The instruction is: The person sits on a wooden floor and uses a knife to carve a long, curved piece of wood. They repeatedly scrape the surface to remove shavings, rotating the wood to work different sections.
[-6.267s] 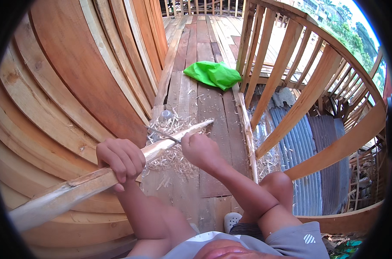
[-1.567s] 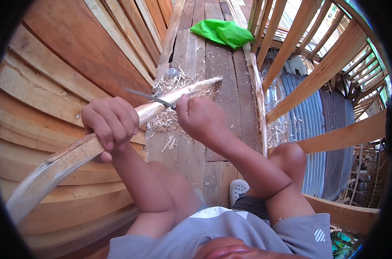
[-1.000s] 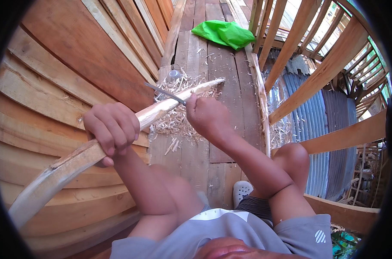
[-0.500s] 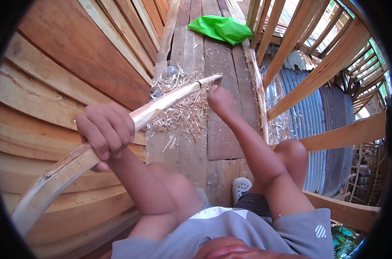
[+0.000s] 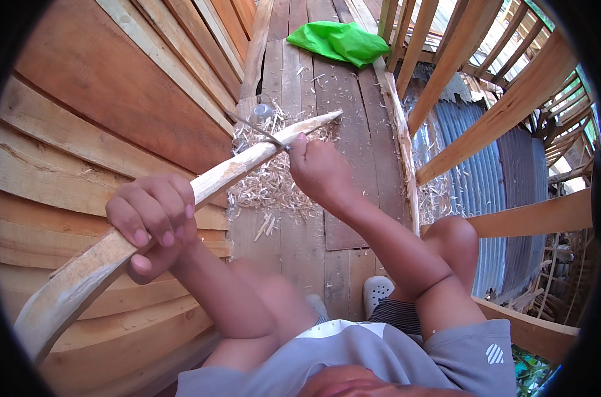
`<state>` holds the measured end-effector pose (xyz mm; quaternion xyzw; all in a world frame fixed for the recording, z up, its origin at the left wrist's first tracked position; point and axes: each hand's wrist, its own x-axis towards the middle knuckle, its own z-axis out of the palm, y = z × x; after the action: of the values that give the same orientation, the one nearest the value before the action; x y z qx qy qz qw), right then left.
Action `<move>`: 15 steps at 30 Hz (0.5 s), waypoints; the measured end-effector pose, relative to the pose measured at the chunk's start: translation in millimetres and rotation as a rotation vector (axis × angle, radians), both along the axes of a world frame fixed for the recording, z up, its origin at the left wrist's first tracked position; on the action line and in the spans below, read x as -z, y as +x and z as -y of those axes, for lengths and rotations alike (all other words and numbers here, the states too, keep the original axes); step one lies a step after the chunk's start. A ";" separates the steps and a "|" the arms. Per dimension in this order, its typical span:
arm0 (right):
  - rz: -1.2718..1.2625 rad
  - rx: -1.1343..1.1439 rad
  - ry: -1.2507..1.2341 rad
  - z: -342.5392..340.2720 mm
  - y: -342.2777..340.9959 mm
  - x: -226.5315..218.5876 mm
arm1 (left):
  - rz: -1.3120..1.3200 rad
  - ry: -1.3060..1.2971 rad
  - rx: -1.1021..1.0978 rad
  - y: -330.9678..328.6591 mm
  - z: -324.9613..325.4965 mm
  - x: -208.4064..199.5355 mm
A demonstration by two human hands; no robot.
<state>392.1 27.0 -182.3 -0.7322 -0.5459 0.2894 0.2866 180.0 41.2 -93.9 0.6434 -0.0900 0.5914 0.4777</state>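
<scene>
A long pale wooden pole [image 5: 238, 165], stripped of bark and bent toward its near end, slants from the lower left to a tapered tip on the far side. My left hand [image 5: 154, 218] is wrapped round its middle. In my right hand [image 5: 321, 173] is a knife [image 5: 257, 130], held in a closed fist near the pole's tapered part. Its thin blade lies across the pole's upper face and points left; the fingers hide the handle. Pale wood shavings [image 5: 277, 188] are heaped on the floor below the pole.
A plank wall [image 5: 115, 92] rises close on the left, and a slatted wooden railing [image 5: 459, 63] runs along the right. Corrugated metal sheets [image 5: 479, 172] lie beyond it. A green bag [image 5: 339, 43] and a small clear container [image 5: 263, 110] sit on the plank floor [image 5: 304, 264].
My right hand has drawn the knife back from near the pole's tip, toward me and to the left. The left hand has shifted slightly nearer with the pole, still gripping it.
</scene>
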 end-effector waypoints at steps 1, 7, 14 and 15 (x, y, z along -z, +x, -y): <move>-0.004 0.018 0.031 -0.9 -0.7 7.1 | 0.005 -0.020 -0.026 0.7 2.2 -0.2; -0.205 0.201 -0.013 -25.0 56.8 73.3 | 0.077 -0.080 -0.080 10.3 -1.2 -0.9; -0.124 0.158 0.244 -30.4 17.7 60.7 | 0.148 -0.263 -0.281 29.8 12.8 -13.5; -0.137 0.194 0.229 -34.1 29.3 69.9 | 0.189 -0.314 -0.333 35.7 14.1 -15.7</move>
<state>421.4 61.1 -252.1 -0.7226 -0.4812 0.2453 0.4314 215.7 27.1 -78.2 0.5093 0.0660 0.7261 0.4572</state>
